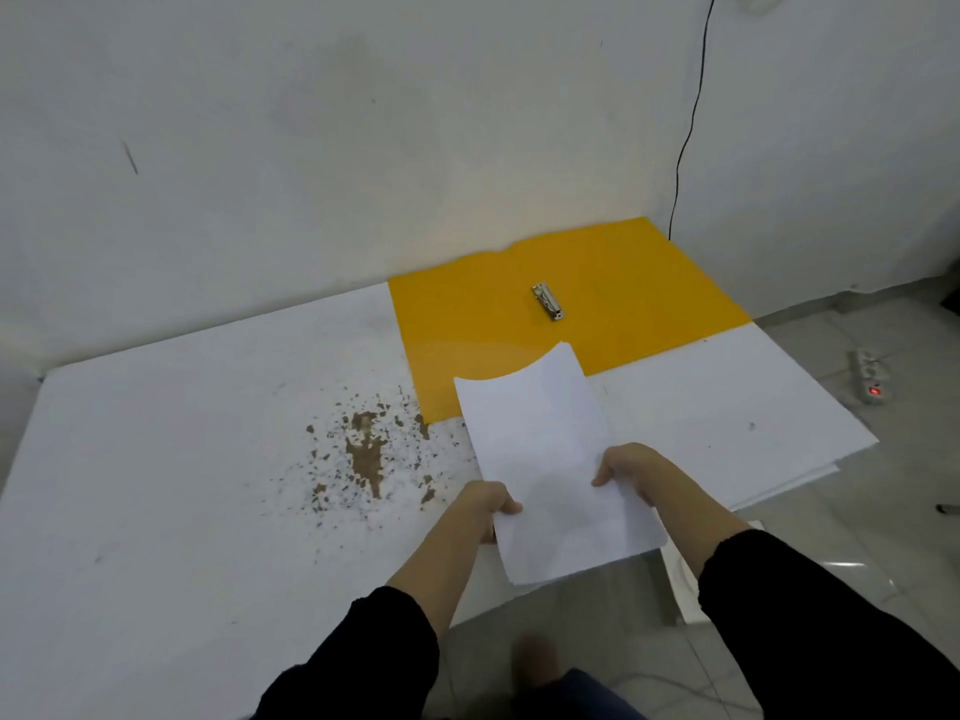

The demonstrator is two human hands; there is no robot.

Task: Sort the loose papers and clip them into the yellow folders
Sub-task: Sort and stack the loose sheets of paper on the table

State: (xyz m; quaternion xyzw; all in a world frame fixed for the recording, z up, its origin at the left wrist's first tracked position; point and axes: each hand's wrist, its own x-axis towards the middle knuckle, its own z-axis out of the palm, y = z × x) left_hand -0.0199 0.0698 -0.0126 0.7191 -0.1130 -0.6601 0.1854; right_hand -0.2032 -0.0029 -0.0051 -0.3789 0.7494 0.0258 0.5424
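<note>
So, we hold papers (550, 459) over near edge of table (182, 459), far end overlapping open yellow folder (493, 324). Side margins pinched: left hand (485, 506) one, right hand (631, 472) other. Sheets likely light, floppy, far end curling; we judge grip at both edges best.

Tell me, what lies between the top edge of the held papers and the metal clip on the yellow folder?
Only the bare surface of the yellow folder lies between the papers and the metal clip; the head view shows this.

Soft, even, dim light; faint shadows, wide-angle bending, slight blur throughout
</note>
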